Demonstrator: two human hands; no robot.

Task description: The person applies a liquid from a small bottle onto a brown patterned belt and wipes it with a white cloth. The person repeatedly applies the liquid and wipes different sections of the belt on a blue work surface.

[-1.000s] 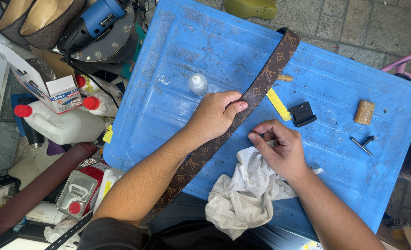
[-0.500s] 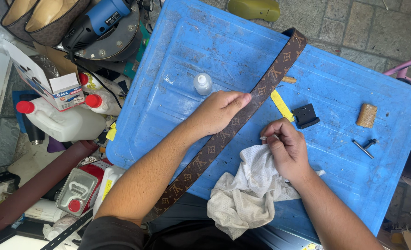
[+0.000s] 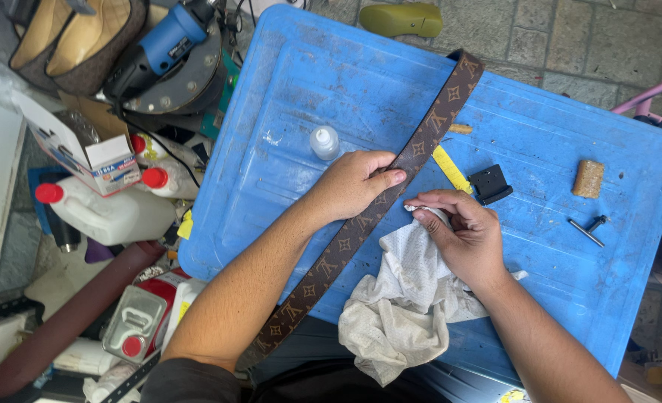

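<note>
A brown patterned belt (image 3: 391, 201) lies diagonally across the blue table (image 3: 286, 97), from the far edge to the near edge. The left hand (image 3: 357, 183) presses flat on it at mid-length, fingers extended. The right hand (image 3: 461, 235), just beside the belt, pinches a white cloth (image 3: 402, 306) between curled fingers.
</note>
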